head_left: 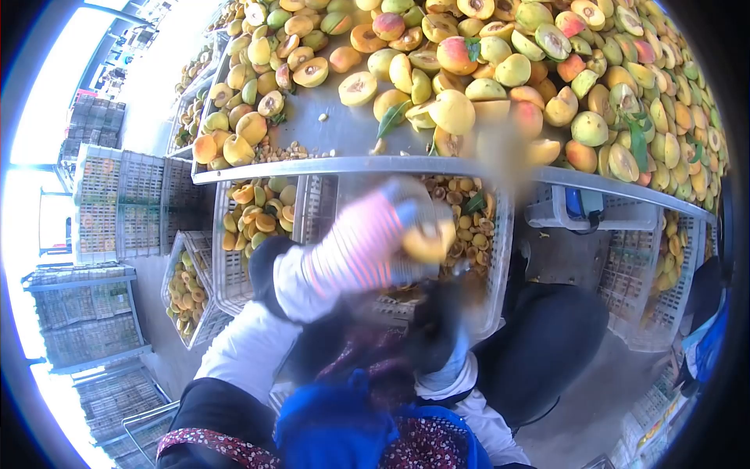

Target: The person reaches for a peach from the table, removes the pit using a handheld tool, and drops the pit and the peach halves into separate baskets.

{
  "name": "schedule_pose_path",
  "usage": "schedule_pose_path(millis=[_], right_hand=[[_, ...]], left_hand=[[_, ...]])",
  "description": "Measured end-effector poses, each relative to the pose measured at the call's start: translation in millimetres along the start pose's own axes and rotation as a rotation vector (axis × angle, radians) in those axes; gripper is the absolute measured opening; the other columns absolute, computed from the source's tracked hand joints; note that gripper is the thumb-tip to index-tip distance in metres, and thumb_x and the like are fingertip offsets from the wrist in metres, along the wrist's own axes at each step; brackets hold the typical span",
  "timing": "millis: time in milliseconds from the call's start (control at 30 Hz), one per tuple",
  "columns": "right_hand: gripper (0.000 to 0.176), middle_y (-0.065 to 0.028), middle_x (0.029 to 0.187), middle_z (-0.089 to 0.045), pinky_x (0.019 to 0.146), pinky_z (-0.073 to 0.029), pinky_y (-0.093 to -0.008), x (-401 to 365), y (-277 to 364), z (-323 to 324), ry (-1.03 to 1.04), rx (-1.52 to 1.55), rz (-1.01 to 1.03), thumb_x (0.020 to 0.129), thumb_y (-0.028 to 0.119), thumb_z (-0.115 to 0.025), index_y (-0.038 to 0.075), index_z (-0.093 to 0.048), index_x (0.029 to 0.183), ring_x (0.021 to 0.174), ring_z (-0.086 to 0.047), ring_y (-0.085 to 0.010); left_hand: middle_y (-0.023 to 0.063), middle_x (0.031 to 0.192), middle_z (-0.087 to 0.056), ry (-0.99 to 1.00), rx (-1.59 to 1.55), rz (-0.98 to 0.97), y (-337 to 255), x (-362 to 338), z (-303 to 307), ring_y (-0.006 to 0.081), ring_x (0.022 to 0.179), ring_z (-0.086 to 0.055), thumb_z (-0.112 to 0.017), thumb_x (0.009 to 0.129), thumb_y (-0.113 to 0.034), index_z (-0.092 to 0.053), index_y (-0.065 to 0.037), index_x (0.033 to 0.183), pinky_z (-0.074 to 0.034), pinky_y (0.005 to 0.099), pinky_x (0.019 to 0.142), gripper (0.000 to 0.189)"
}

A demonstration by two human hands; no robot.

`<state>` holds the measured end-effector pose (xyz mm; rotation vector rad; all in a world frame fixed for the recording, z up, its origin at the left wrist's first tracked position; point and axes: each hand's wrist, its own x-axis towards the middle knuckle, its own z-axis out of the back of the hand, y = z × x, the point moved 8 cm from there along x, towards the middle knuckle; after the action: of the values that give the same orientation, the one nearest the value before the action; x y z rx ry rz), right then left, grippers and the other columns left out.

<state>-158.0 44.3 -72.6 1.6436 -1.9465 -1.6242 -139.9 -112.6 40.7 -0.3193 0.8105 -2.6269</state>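
My left hand, in a pink and grey striped glove, is above the crates in front of me. Its blurred fingers close round a yellow fruit half. Lower and to the right, my right hand looks dark and smeared by motion; its fingers cannot be made out. Just beyond both hands runs the metal rim of a table, heaped with whole and halved yellow-red fruit. A blurred yellowish shape shows over the rim. Pits and fruit pieces lie in a crate under the rim.
Crates of fruit halves stand below the table and at its left. More crates are under its right side. Stacked crates line the far left. A dark-clothed leg is at the lower right.
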Motion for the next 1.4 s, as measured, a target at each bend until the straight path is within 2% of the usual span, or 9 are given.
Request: schedule_pose_path(millis=[133,267,467,500,567,633,933,1233,1400], right_hand=[[0.028,-0.0004,0.059,-0.052,0.038,-0.035,-0.0194,-1.0,15.7,-6.8,-0.01,0.123,-0.151,0.09,0.029,-0.06,0.004,-0.056,0.102,0.043,-0.046,-0.0073],[0.023,-0.0015,0.07,-0.057,0.044,-0.039,-0.0191,-1.2,15.9,-17.6,0.108,0.128,-0.073,0.089,0.018,-0.061,0.003,-0.058,0.106,0.051,-0.049,-0.0062],[0.022,-0.0045,0.096,-0.06,0.068,-0.044,-0.02,-2.1,6.9,-16.5,0.114,-0.118,-0.065,0.091,0.005,-0.057,0.0,-0.051,0.111,0.08,-0.054,-0.0057],[0.023,-0.0095,0.097,-0.059,0.067,-0.046,-0.0256,-10.5,21.8,-30.9,0.247,-0.441,0.261,0.091,0.005,-0.055,-0.001,-0.049,0.112,0.079,-0.055,-0.0133],[0.024,-0.0195,0.099,-0.057,0.064,-0.049,-0.0368,-52.9,46.2,-51.9,0.043,-1.187,1.108,0.09,0.003,-0.053,-0.001,-0.046,0.112,0.076,-0.059,-0.0287],[0.025,-0.0241,0.099,-0.055,0.061,-0.047,-0.0439,-55.9,31.4,-48.3,0.048,-1.153,1.052,0.089,0.004,-0.054,-0.001,-0.046,0.112,0.073,-0.057,-0.0392],[0.032,-0.0259,0.107,-0.057,0.065,-0.049,-0.0432,-60.0,17.9,-34.6,-0.02,-1.068,1.038,0.088,0.005,-0.056,0.0,-0.048,0.118,0.079,-0.059,-0.0404],[0.027,-0.0166,0.103,-0.061,0.075,-0.047,-0.0349,-46.1,3.6,-10.8,0.074,-0.903,0.708,0.095,0.013,-0.05,-0.002,-0.051,0.117,0.085,-0.06,-0.0256],[0.028,-0.0093,0.098,-0.061,0.07,-0.046,-0.0254,-38.5,-0.6,-9.9,0.13,-0.687,0.588,0.097,0.017,-0.047,-0.001,-0.051,0.118,0.084,-0.058,-0.0135]], left_hand=[[0.012,0.12,-0.048,0.1,-0.343,0.036,-10.8,-48.4,-34.5,0.0299,0.111,-0.051,-0.082,0.063,-0.018,-0.044,-0.009,0.131,-0.044,0.0372,0.092,0.079],[0.0079,0.131,-0.044,-0.1,-1.511,0.529,-0.5,-84.5,-59.0,0.0195,0.117,-0.047,-0.074,0.077,-0.029,-0.027,-0.007,0.143,-0.039,0.0325,0.098,0.084],[0.0018,0.092,-0.06,-0.501,-1.327,0.847,26.6,-114.9,-76.5,0.0074,0.087,-0.055,-0.052,0.095,-0.026,-0.057,-0.003,0.111,-0.043,0.0214,0.079,0.028],[0.0021,0.092,-0.06,-0.542,-1.33,0.822,26.3,-114.4,-75.2,0.0073,0.086,-0.055,-0.052,0.095,-0.026,-0.056,-0.003,0.111,-0.044,0.0209,0.078,0.028],[0.0026,0.09,-0.061,-0.623,-1.338,0.774,25.2,-113.9,-74.6,0.0071,0.083,-0.055,-0.052,0.096,-0.027,-0.055,-0.002,0.111,-0.044,0.02,0.076,0.03],[0.0044,0.092,-0.061,-0.654,-1.263,0.722,20.0,-115.0,-75.7,0.0085,0.084,-0.056,-0.05,0.096,-0.029,-0.055,-0.001,0.112,-0.044,0.0218,0.076,0.032],[0.0046,0.092,-0.06,-0.712,-1.191,0.69,5.1,-112.5,-79.2,0.0086,0.082,-0.054,-0.05,0.096,-0.032,-0.054,-0.001,0.112,-0.044,0.022,0.075,0.035],[0.0029,0.089,-0.059,-0.61,-1.177,0.668,6.6,-107.7,-91.0,0.0065,0.078,-0.05,-0.051,0.095,-0.029,-0.054,-0.002,0.11,-0.042,0.0211,0.071,0.031],[-0.0007,0.087,-0.058,-0.14,-1.418,0.76,9.8,-90.0,-81.3,0.0075,0.079,-0.052,-0.056,0.093,-0.039,-0.058,-0.004,0.107,-0.042,0.0206,0.073,0.037]])
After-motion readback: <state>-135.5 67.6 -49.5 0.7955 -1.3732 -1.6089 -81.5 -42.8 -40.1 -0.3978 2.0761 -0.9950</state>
